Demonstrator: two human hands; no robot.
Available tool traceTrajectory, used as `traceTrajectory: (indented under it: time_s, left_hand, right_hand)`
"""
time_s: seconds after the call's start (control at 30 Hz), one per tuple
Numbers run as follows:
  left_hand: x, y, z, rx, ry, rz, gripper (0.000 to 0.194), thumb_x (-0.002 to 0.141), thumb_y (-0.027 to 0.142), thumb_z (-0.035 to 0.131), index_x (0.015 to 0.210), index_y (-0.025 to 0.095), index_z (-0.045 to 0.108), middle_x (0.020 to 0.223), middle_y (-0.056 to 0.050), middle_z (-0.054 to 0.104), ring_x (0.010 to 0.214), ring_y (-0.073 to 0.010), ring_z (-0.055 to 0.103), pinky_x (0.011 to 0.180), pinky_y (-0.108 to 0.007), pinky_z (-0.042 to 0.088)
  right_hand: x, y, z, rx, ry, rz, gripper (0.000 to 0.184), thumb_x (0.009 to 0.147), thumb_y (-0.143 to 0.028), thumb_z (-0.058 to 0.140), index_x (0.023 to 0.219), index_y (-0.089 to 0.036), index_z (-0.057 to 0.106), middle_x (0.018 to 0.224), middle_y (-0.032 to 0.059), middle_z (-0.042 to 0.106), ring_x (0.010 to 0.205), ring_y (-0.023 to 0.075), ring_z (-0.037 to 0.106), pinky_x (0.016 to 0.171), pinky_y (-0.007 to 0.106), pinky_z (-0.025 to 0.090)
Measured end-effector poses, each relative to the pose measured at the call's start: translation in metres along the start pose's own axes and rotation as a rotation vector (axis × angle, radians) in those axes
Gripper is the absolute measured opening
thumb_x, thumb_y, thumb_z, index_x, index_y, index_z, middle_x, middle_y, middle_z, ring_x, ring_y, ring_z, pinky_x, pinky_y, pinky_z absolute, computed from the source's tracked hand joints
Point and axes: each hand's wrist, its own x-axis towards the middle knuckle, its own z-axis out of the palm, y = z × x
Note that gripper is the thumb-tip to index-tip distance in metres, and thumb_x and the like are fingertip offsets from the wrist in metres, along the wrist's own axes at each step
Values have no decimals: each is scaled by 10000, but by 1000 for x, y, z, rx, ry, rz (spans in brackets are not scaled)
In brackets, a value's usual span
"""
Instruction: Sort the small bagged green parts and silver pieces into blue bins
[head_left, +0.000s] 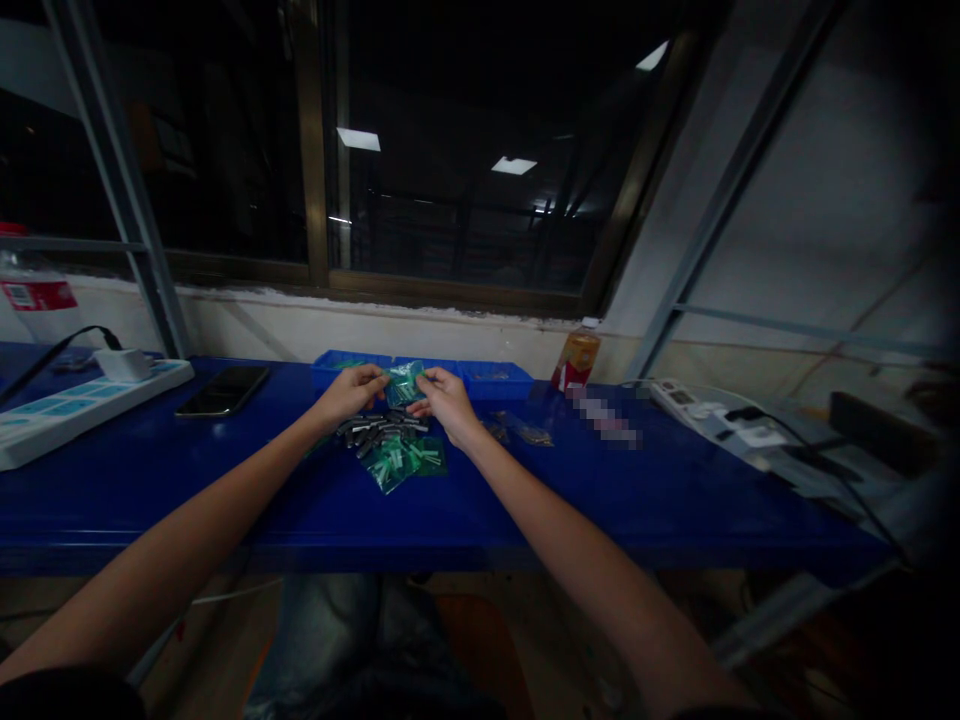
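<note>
My left hand (354, 391) and my right hand (444, 399) both pinch a small green plastic bag (404, 384) between them, just above the blue table (225, 480). Under the hands lies a heap of several small dark metal parts (379, 430). In front of that heap rests a pile of green plastic bags (401, 461). Behind the hands stand shallow blue trays (495, 378) side by side.
A dark phone (223, 390) lies to the left, beside a white power strip (67, 410) with a plug and cable. A drink bottle (576, 361) stands to the right. Another power strip (712, 412) with cables lies at far right. More small bags (521, 430) lie right of my hands.
</note>
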Motion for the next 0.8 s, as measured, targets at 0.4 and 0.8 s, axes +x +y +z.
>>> traceTrajectory:
  time_s: [0.4,0.8]
  left_hand:
    - [4,-9,-1,-160,38,-29,235,618,278,650,783,147,545,653,-19,619,608,-144,592,582,-271,453]
    - [-1,3,-3,-155,10,-11,304,577,170,529,840,160,683,873,-53,670,825,-192,574,690,-294,456]
  right_hand:
    - [2,-3,-7,-126,54,33,110,733,-282,551,736,-174,573,383,-74,439,327,76,440,318,159,319]
    - [8,4,-7,-58,173,-115,440,629,-115,564,1059,-161,484,552,-89,492,482,83,496,501,198,413]
